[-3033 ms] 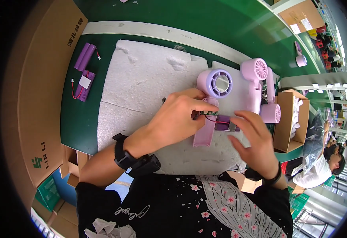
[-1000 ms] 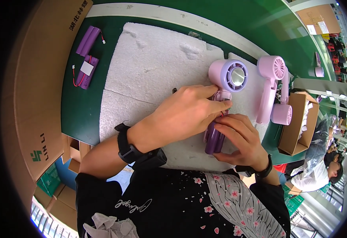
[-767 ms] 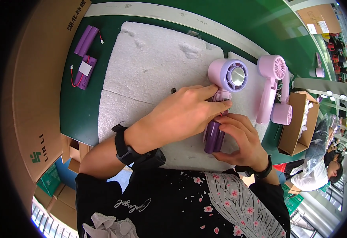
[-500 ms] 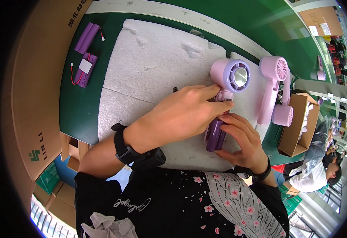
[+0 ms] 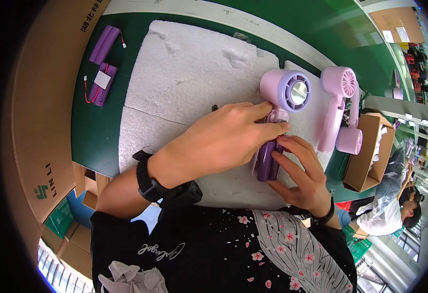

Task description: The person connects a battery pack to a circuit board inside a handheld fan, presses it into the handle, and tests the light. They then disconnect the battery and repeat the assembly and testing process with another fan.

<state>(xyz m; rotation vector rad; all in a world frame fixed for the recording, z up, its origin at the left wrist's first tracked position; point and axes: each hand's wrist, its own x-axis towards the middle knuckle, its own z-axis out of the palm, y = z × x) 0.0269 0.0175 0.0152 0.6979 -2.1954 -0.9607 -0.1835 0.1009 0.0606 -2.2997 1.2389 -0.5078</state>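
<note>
A pink and lilac handheld fan [image 5: 275, 88] lies on white foam, its round head away from me and its handle opened up. My left hand [image 5: 224, 136] is closed on the fan's neck, thumb and forefinger at the top of the handle. A purple two-cell battery pack [image 5: 267, 163] lies along the open handle. Against its right side, the bent fingers of my right hand [image 5: 302, 173] hold the pack, fingertips near its upper end. My fingers hide most of the joint between pack and neck.
White foam sheets [image 5: 175, 73] cover the green bench [image 5: 94, 141]. Two more purple battery packs [image 5: 105, 44] with leads lie at the left. Other pink fans [image 5: 332, 117] rest at the right, beside a cardboard box [image 5: 365, 161]. A person [image 5: 385, 212] sits farther right.
The battery pack has moved slightly up toward the fan's neck and lies straighter in the handle. My right fingers moved up with it; my left hand stays on the neck.
</note>
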